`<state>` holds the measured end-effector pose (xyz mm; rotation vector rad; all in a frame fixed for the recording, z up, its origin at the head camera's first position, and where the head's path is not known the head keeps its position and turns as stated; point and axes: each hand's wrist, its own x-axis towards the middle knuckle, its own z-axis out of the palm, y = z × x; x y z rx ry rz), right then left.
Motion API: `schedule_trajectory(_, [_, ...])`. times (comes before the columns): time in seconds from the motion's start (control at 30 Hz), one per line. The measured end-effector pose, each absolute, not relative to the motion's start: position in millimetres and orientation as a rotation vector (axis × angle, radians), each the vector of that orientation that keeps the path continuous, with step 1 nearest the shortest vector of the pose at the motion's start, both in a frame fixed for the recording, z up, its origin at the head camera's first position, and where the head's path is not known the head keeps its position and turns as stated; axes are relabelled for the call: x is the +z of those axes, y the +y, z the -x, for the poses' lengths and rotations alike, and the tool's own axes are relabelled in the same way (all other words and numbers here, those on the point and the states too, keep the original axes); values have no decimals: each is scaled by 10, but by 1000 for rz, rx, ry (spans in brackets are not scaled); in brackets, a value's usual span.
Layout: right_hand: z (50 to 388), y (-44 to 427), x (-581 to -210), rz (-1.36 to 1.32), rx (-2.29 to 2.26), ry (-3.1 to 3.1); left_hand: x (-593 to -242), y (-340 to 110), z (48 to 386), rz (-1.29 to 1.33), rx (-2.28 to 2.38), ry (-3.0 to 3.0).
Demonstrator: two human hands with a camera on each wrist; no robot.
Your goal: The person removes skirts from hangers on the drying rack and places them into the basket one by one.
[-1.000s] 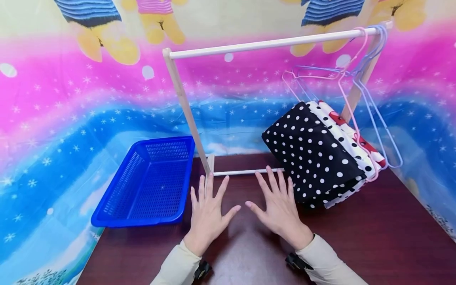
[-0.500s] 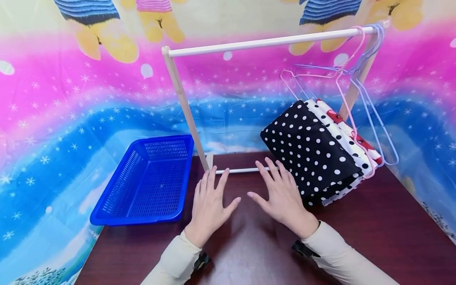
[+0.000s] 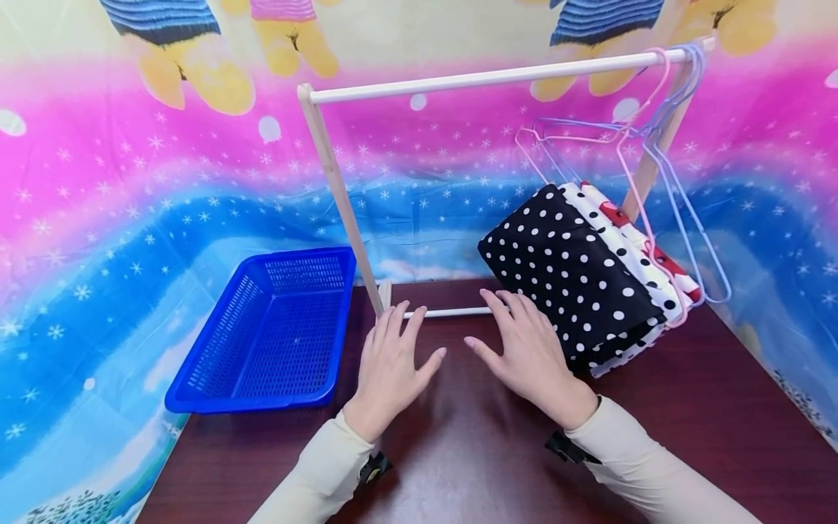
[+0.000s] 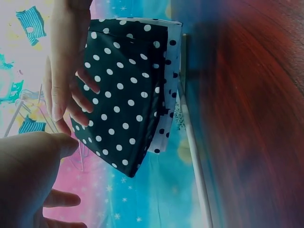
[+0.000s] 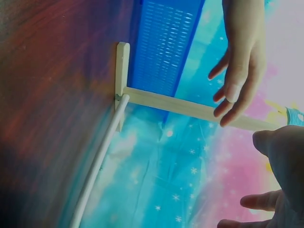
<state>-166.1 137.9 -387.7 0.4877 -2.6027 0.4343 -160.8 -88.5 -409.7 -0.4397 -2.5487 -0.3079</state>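
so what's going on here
A person's left hand and right hand are raised above the table, with nothing in either grip. The right hand is nearest a black polka-dot cloth, which hangs with others from pink and blue hangers at the right end of a rack. A blue basket sits left of the rack.

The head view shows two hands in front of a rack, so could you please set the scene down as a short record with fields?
Left hand: left hand, fingers apart, holding nothing
Right hand: right hand, holding nothing, near the black cloth with white dots
Rack: wooden rack with white rods
Hangers: pink and light-blue, on the upper rod's right end
Other cloths: white cloth with black dots, red-and-white cloth, both behind the black one
Basket: blue plastic rectangular basket, left of the rack
Surface: glossy red-brown table
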Motion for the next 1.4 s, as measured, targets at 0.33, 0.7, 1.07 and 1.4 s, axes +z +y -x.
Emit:
schedule_trajectory(0.33, [1644, 1465, -3685, -482, 493, -2547, -4004, -820, 1641, 439, -366, -2561])
schedule_trajectory(0.7, [1654, 1613, -3410, -440, 518, -2534, -3880, -724, 1667, 472, -413, -2576])
schedule_trajectory(1.07, [1580, 1747, -3151, -430, 496, -2491, -3802, -623, 1665, 496, -434, -2557])
schedule_trajectory(1.4, [1476, 1856, -2862, -402, 506, -2448, -3728, -482, 1670, 554, -444, -2511])
